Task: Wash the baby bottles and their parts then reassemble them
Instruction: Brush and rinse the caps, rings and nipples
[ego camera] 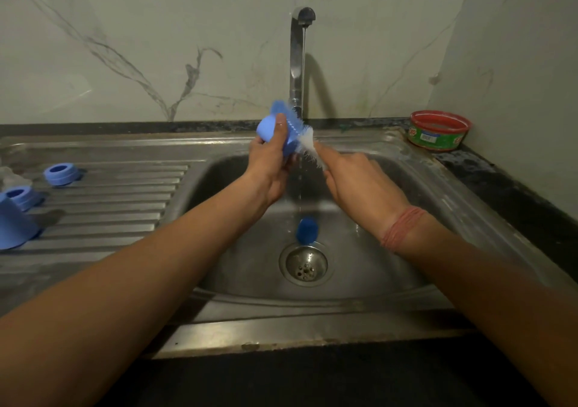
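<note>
Blue bottle cap [275, 131], domed, tilted, gripped in left hand [269, 169] with thumb lying across its outer face; white-bristled brush [308, 144] touches its rim, just beyond right hand [359, 181] fingertips, under the running water. Blue brush handle end [307, 231] hangs below both hands. Two blue screw rings [59, 173] and a blue cone-shaped cap [12, 228] sit well left of the left hand.

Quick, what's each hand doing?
Left hand: grips the blue cap.
Right hand: holds the brush, bristles at the cap.
</note>
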The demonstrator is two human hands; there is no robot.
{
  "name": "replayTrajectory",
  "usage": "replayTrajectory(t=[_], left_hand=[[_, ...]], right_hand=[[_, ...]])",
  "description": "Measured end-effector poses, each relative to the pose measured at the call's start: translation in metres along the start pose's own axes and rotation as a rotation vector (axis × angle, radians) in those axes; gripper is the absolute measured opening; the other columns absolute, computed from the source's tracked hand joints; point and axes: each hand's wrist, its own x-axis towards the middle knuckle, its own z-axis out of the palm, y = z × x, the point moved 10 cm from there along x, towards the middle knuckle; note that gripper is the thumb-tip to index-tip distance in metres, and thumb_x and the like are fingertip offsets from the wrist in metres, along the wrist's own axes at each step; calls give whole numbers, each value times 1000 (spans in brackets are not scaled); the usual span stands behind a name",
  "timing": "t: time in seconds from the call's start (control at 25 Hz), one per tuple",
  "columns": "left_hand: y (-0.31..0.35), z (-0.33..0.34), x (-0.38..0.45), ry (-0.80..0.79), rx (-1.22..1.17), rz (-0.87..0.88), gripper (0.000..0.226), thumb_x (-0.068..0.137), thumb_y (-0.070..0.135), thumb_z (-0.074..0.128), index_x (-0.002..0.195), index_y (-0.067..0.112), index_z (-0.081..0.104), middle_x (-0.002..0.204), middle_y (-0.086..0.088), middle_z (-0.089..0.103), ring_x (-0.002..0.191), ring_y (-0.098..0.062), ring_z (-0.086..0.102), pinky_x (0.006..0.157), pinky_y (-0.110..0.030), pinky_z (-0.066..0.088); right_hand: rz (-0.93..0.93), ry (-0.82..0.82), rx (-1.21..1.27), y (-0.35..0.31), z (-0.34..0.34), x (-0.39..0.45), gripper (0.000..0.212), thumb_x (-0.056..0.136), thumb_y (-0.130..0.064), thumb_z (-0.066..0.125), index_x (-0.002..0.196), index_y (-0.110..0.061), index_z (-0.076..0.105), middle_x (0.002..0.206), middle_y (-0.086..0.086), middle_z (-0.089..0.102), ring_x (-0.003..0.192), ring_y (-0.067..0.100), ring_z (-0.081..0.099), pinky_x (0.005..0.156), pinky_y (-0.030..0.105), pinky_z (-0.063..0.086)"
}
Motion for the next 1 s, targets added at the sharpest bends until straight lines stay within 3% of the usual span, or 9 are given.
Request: replayTrajectory(t=[0.16, 0.24, 0.36, 0.44, 0.52, 0.68, 0.8, 0.92, 1.0], left_hand=[[-27, 33, -10, -149, 156, -36, 70, 87, 43, 70, 143, 13, 41, 126, -15, 63, 94, -18, 65, 66, -25, 53], [-30, 39, -11, -161, 151, -37, 66, 89, 42, 68, 142, 13, 41, 123, -15, 62, 91, -18, 64, 66, -25, 54], [-10, 19, 2, -44, 70, 11, 63, 92, 42, 65, 142, 11, 41, 121, -16, 63, 80, -16, 67, 62, -25, 55], [0, 6, 8, -32, 1, 16, 61, 94, 47, 59, 142, 13, 42, 124, -16, 64, 81, -18, 70, 69, -28, 59], [-1, 10, -1, -94, -32, -14, 52, 100, 46, 50, 139, 13, 43, 123, -18, 64, 89, -21, 68, 78, -31, 56], [-39, 49, -32, -257, 190, -123, 37, 104, 27, 45, 137, 10, 45, 113, -13, 61, 90, -18, 61, 74, -28, 50], [-31, 46, -26, -273, 407, 0, 39, 102, 26, 52, 138, 15, 44, 118, -6, 61, 100, -17, 62, 76, -26, 53], [10, 12, -7, -167, 519, 216, 60, 90, 21, 70, 141, 18, 38, 123, -3, 60, 109, -17, 63, 81, -27, 57], [35, -8, 2, -92, 576, 307, 60, 85, 24, 77, 134, 17, 43, 120, -1, 61, 105, -14, 64, 78, -23, 57]], right_hand=[[56, 0, 4, 17, -7, 5, 49, 99, -14, 40, 146, -22, 32, 106, 19, 63, 92, 36, 63, 78, 40, 52], [82, -18, 9, 20, -8, 4, 48, 99, -14, 39, 145, -22, 33, 108, 19, 63, 94, 36, 62, 78, 39, 49], [29, -2, 12, 4, -5, 2, 49, 99, -14, 38, 146, -25, 29, 100, 17, 62, 86, 35, 63, 77, 44, 54], [-18, 3, 2, -5, 2, 1, 51, 99, -14, 38, 147, -25, 25, 99, 15, 61, 83, 33, 63, 75, 46, 55], [-8, 0, 4, -1, 3, 3, 51, 99, -14, 38, 147, -25, 25, 100, 14, 61, 83, 30, 63, 75, 45, 55], [86, 2, 47, 31, -7, 8, 47, 98, -19, 41, 144, -24, 35, 110, 19, 64, 96, 38, 63, 81, 43, 52], [59, 34, 84, 29, -19, 6, 47, 98, -19, 43, 144, -27, 37, 112, 19, 65, 97, 38, 62, 79, 39, 50], [-44, 74, 49, 7, -25, 4, 51, 98, -15, 45, 145, -30, 34, 106, 12, 66, 87, 29, 64, 76, 40, 54], [-33, 118, 22, 16, -34, 4, 47, 99, -15, 44, 143, -29, 38, 100, 10, 67, 77, 26, 63, 71, 42, 56]])
